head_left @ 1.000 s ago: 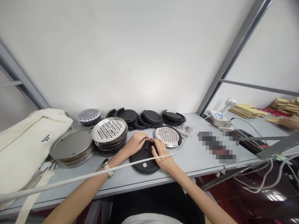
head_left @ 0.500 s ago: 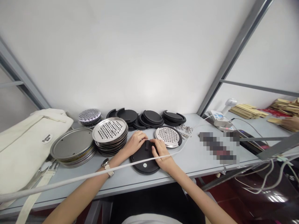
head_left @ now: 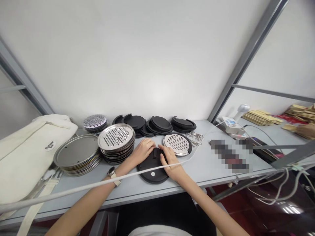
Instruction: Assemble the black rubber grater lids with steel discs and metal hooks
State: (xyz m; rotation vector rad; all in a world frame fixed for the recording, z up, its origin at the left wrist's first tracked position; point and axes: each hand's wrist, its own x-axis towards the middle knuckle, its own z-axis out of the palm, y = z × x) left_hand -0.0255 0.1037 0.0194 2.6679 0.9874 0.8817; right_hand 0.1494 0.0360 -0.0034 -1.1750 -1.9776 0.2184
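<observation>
A black round base (head_left: 147, 170) lies flat near the table's front edge, with a small raised black tab (head_left: 156, 153) at its far side and a pale round spot near its front. My left hand (head_left: 144, 150) grips the far left rim, fingers curled beside the tab. On the far right rim my right hand (head_left: 171, 162) holds the base, its thumb lying over the top. Just right of them rests a perforated metal grater disc (head_left: 176, 143) in a black holder. Left of my left hand stands a stack of slotted metal grater discs (head_left: 116, 137). My fingertips partly hide the base's far edge.
Black holders (head_left: 161, 124) are piled along the wall. Plain metal discs (head_left: 76, 152) and a white bag (head_left: 34, 154) sit at left. Small metal parts (head_left: 195, 137) lie behind right. A white cable (head_left: 98, 184) crosses the view in front. A co-worker's hand (head_left: 306, 130) shows far right.
My fingertips have moved slightly apart at the tab, so more of it shows. The base and both arms have stayed nearly in place.
</observation>
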